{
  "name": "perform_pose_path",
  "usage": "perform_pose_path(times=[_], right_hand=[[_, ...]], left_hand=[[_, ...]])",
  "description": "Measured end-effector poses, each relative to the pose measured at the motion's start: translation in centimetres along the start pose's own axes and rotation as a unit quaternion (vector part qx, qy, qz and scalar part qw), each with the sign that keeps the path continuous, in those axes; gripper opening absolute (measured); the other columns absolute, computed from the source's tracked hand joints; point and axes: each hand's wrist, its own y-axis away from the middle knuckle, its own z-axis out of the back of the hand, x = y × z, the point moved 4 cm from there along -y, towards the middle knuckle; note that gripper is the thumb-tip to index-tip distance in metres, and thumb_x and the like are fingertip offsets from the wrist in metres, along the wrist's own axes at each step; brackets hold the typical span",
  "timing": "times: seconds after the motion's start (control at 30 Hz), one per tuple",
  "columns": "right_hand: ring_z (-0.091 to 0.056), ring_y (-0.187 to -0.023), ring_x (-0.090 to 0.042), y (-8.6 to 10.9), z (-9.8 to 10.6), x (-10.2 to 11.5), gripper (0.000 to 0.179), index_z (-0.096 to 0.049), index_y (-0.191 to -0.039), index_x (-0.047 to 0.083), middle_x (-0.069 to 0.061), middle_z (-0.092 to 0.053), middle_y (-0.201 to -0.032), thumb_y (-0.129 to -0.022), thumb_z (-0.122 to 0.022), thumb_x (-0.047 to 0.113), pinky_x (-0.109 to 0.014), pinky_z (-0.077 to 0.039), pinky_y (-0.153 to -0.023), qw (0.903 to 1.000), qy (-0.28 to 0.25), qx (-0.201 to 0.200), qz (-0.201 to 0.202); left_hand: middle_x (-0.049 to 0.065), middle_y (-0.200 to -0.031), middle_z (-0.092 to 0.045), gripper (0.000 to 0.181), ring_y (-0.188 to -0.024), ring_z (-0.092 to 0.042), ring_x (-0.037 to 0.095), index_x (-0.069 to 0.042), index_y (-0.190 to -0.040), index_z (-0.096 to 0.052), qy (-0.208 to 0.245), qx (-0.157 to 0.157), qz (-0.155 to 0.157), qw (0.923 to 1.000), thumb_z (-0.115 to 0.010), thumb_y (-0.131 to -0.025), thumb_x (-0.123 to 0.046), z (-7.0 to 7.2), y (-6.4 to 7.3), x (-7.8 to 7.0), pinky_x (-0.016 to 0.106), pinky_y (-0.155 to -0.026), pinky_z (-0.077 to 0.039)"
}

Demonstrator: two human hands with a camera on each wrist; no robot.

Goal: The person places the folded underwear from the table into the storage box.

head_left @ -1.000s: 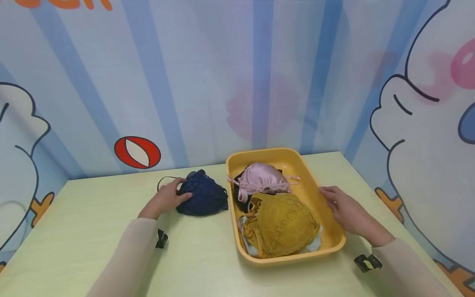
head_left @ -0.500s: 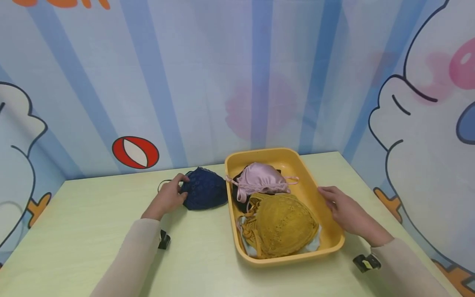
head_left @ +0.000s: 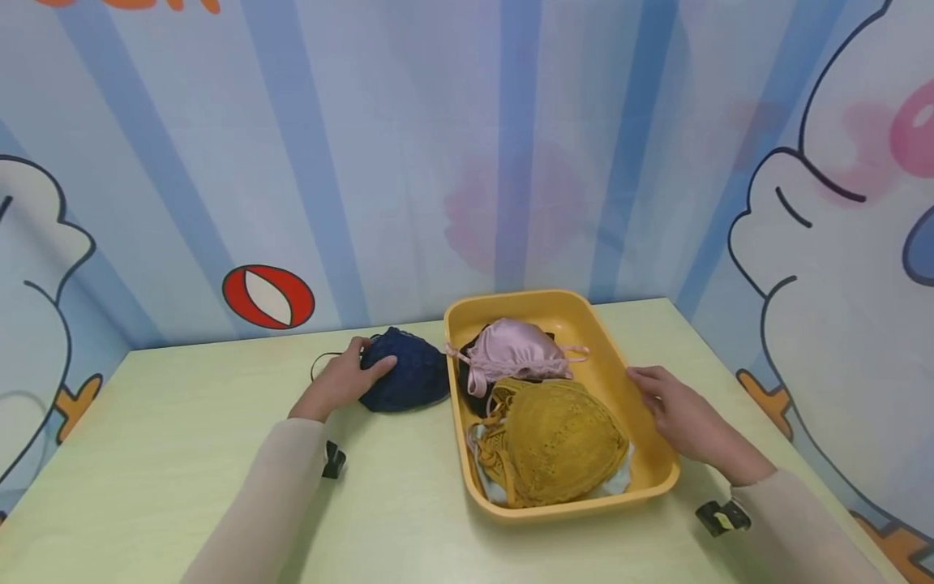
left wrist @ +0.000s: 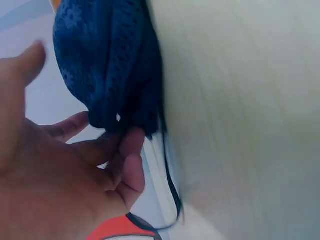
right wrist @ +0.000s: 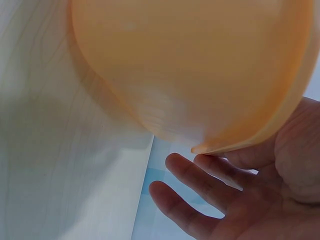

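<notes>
Beside the basket's left wall lies a folded navy lace bra (head_left: 409, 373), a thin strap looping out on its left. My left hand (head_left: 337, 385) is at the bra's left end. In the left wrist view its fingertips touch the lower edge of the bra (left wrist: 107, 60), while the thumb stands apart from the cloth. My right hand (head_left: 679, 418) touches the outer right side of the yellow basket (head_left: 609, 365); in the right wrist view its fingers are spread loosely below the basket rim (right wrist: 260, 137). Inside the basket are a mustard lace bra (head_left: 562, 442) and a pink satin bra (head_left: 514, 349).
A black garment (head_left: 474, 397) shows under the pink bra and a pale one (head_left: 620, 478) under the mustard bra. The basket stands on a light wooden table (head_left: 182, 454). A striped blue cartoon backdrop (head_left: 409, 178) rises along the table's back edge.
The navy bra has shifted slightly right and back, up against the basket. My left hand has moved right with it, and its thumb now lifts away. My right hand stays put.
</notes>
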Motion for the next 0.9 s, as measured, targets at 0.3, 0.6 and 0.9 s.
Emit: perform_pose_path(times=[0.3,0.6,0.9], right_hand=[[-0.045,-0.118,-0.044,0.0,-0.1,-0.2,0.039,-0.041,-0.135,-0.012,-0.028,-0.044,-0.131,-0.097,-0.043,-0.004,-0.053,-0.042,-0.09,1.0,-0.002,-0.002,0.001],[-0.045,-0.118,-0.044,0.0,0.1,-0.1,0.039,-0.041,-0.136,-0.012,-0.028,-0.043,-0.132,-0.097,-0.042,-0.004,-0.053,-0.042,-0.089,1.0,-0.007,0.002,-0.003],[-0.045,-0.118,-0.044,0.0,0.0,-0.1,0.039,-0.041,-0.136,-0.011,-0.028,-0.044,-0.131,-0.097,-0.041,-0.004,-0.053,-0.042,-0.09,1.0,-0.004,-0.003,-0.006]], left_hand=[[0.024,-0.142,-0.038,0.068,-0.128,-0.037,0.042,-0.009,-0.141,-0.034,0.003,-0.027,-0.045,0.9986,-0.063,-0.089,-0.042,-0.2,-0.4,-1.1,0.057,-0.1,-0.031],[0.02,-0.137,-0.045,0.044,-0.126,-0.041,0.038,-0.013,-0.132,-0.048,0.005,-0.08,-0.144,0.9864,-0.064,-0.091,-0.012,1.0,0.5,-3.1,0.054,-0.101,-0.031],[0.02,-0.126,-0.053,0.035,-0.119,-0.046,0.037,-0.007,-0.127,-0.051,0.008,-0.147,-0.191,0.9704,-0.06,-0.093,-0.008,2.8,2.2,-5.6,0.051,-0.1,-0.034]])
